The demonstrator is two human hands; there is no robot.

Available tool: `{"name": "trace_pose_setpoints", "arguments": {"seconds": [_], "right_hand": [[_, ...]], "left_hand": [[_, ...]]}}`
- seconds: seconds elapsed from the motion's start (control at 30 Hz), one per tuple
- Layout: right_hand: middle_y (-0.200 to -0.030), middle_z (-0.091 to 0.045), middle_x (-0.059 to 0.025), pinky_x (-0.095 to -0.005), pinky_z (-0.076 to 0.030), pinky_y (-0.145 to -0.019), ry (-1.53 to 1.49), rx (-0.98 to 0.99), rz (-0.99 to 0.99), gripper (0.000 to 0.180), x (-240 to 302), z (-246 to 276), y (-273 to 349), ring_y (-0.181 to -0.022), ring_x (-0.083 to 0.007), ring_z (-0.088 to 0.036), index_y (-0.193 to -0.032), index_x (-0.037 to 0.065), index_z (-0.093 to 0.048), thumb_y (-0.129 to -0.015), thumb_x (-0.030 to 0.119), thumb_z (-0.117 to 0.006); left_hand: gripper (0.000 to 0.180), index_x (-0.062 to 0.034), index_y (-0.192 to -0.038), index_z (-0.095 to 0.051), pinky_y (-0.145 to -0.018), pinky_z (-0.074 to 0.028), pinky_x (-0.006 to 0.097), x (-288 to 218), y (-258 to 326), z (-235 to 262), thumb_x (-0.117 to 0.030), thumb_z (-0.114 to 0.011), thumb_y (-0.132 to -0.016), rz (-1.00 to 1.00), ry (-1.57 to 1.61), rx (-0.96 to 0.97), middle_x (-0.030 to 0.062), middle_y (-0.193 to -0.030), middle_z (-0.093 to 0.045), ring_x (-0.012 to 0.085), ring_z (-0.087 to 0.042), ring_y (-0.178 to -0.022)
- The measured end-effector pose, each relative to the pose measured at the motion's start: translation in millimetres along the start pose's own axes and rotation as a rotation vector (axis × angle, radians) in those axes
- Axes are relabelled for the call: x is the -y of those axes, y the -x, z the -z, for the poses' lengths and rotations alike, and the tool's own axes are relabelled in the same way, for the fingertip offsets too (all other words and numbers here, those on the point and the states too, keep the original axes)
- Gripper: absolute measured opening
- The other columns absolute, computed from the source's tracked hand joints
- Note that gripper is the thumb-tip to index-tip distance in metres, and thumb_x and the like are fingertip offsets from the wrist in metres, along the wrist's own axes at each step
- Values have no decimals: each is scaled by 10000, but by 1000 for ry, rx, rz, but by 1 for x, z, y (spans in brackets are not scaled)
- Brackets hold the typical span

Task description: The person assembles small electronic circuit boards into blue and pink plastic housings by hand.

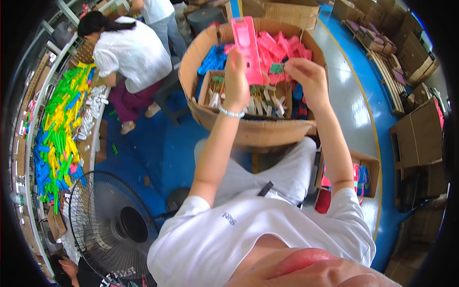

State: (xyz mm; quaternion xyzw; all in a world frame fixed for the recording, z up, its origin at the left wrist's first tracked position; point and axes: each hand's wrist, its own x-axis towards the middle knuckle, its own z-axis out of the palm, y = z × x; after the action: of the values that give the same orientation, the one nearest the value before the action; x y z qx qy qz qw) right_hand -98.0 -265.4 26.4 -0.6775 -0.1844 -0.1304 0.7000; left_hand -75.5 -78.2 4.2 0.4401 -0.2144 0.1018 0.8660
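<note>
My left hand [236, 81] is closed on a long pink plastic housing [247, 43], held upright over a big cardboard box [253, 134]. Pinched in the fingers of my right hand [308, 79] is a small green circuit board [276, 68], close beside the housing's right edge. Below my hands, a smaller carton [204, 93] inside the box holds white parts [267, 106] with thin wires. Pink housings [287, 45] are heaped behind it, and blue plastic parts [213, 60] lie at the left.
A standing fan [114, 225] is at the lower left. Beyond it, a long table carries piles of green, yellow and blue plastic pieces [62, 129]. A co-worker in a white top [131, 52] bends over that table. By my right side sits an open carton [370, 174]; stacked boxes [418, 134] line the right.
</note>
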Motion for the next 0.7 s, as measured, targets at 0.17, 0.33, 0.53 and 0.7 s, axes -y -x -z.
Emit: {"name": "trace_pose_setpoints", "arguments": {"seconds": [0.17,0.33,0.53,0.7], "right_hand": [[-937,-674,-38,-254,-502,-769,83,107,-10,126,15,-13,3,-850,-103,-612,-1001,-38,-675,-891,24,-665],[-1084,-662,-72,-292,-502,-836,169,34,50,167,12,-30,8,-967,-138,-624,-991,-33,-678,-871,82,-697],[-1116,-663,-106,-288,-517,-819,159,-22,12,191,13,-34,14,-1001,-142,-630,-983,-48,-672,-870,101,-713],[-1093,-658,-102,-277,-520,-814,143,-46,21,181,10,-37,17,-978,-138,-628,-973,-47,-672,-867,93,-717]], "left_hand": [[458,-26,-1167,-550,-673,-559,351,8,-6,1,-420,-344,-1058,9,-10,-102,86,-965,-644,199,-666,-745],[292,-29,-1045,-636,-760,-467,234,12,12,-22,-273,-476,-1046,-47,51,-130,8,-967,-648,57,-568,-835],[289,48,-1141,-615,-772,-435,212,14,25,-16,-188,-495,-1026,-142,-110,-121,31,-1033,-657,53,-541,-843],[431,77,-1397,-454,-1004,-420,284,1,35,-22,-138,-471,-1024,-282,-375,-12,129,-1312,-584,151,-558,-1170]]}}
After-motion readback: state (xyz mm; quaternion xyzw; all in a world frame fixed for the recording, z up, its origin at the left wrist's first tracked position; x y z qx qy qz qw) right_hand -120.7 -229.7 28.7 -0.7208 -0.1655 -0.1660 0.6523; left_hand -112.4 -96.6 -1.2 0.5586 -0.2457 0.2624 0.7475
